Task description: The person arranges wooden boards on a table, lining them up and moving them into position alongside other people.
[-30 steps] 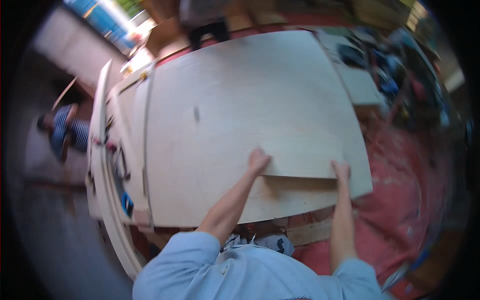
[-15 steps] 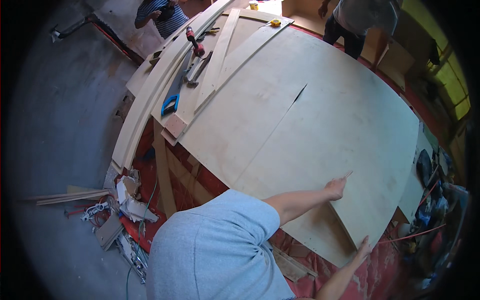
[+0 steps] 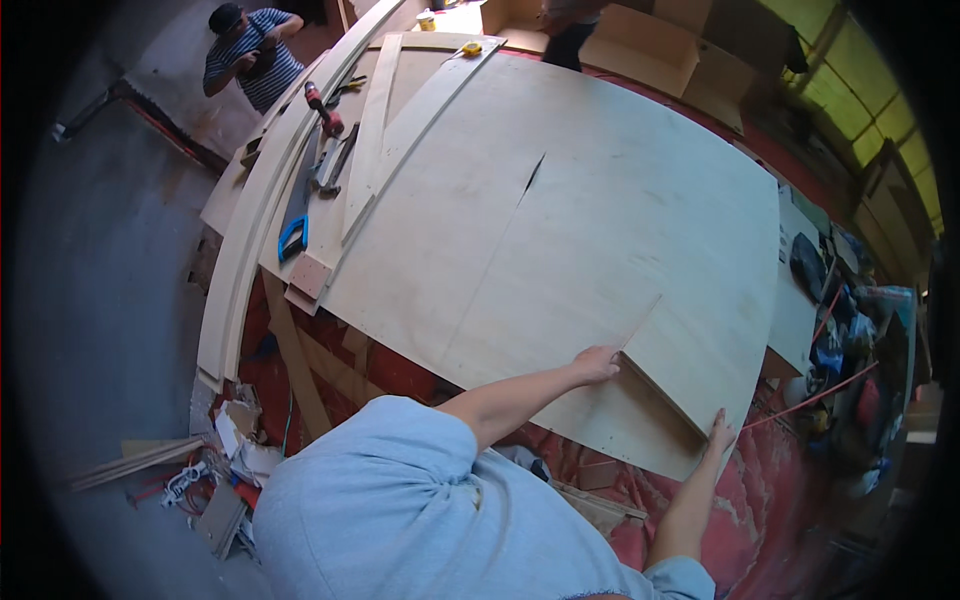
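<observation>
A pale plywood sheet [image 3: 690, 340] lies over another pale plywood panel [image 3: 470, 200], its near edge raised and casting a shadow. My left hand [image 3: 598, 365] is closed at the left corner of that raised edge, fingers bunched. At the right corner, my right hand [image 3: 721, 432] grips the same sheet, the thumb upward and the other fingers partly hidden. A thin seam with a dark gap [image 3: 535, 175] runs across the panel beyond my left hand.
At the left lie a blue-handled handsaw [image 3: 293, 238], a hammer [image 3: 328, 178], a red drill [image 3: 325, 112] and long wooden strips [image 3: 225, 310]. A yellow tape measure [image 3: 471, 49] rests farther back. Scraps [image 3: 235, 440] litter the floor. Two people stand beyond the panels.
My left hand has gone from lying on the sheet with fingers extended to closing at its left corner. My right hand stays on the right corner. The view has shifted rightward.
</observation>
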Demonstrator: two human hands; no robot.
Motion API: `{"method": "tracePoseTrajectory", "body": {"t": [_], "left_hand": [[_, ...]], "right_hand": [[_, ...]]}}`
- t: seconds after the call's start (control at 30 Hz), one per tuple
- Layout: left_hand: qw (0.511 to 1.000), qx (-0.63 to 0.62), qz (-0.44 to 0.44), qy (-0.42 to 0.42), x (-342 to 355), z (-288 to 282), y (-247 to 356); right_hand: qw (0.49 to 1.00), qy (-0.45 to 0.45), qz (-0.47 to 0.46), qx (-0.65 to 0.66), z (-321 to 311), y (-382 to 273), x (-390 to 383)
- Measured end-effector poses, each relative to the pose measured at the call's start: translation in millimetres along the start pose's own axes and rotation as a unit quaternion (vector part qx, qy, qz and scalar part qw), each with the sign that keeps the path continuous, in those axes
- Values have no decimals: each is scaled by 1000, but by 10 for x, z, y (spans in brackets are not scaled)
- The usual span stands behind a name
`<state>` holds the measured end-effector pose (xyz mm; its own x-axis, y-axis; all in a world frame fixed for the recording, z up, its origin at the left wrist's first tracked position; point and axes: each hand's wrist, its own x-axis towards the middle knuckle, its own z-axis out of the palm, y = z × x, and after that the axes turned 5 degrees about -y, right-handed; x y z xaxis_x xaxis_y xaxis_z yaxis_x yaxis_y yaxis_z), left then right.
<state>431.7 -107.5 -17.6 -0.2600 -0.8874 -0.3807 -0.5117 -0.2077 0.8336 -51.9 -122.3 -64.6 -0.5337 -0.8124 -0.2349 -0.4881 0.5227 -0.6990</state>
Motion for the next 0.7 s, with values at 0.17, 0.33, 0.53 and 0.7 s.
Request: {"method": "tracePoseTrajectory", "body": {"t": [0.17, 0.33, 0.53, 0.7], "left_hand": [[998, 56, -8, -31, -775, -270, -462], [995, 40, -55, 75, -1570, -860, -1195], [948, -147, -237, 154, -2618, -1376, -1896], [947, -175, -231, 140, -2496, -1384, -1857]], "right_hand": [[1000, 17, -1, -23, 56, 65, 94], [998, 20, -2, -51, 46, 67, 135], [999, -31, 5, -26, 60, 227, 271], [987, 7, -29, -155, 98, 258, 180]]}}
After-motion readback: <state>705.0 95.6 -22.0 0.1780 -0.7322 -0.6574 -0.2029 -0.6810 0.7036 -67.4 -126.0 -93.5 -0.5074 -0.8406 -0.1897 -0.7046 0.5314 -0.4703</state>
